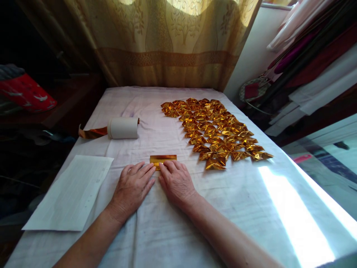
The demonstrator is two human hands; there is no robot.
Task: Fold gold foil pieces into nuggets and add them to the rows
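Your left hand (131, 186) lies palm down, fingers long, thumb well apart, its tips right at the left edge of the gold foil (163, 158); your right hand (180, 182) spreads flat too, fingertips resting on it! That foil sits before you on the cloth-covered bench (156, 230), white roll (124, 128) farther off leftward, folded gold pieces (214, 128) crowding the right side

Consists of a small piece of shiny gold foil (163, 158), roughly rectangular. Lies flat on the white tablecloth (164, 230). Shows a straight far edge running from left to right, a smooth farther band, and a brighter, wrinkled nearer portion, partly covered from view.
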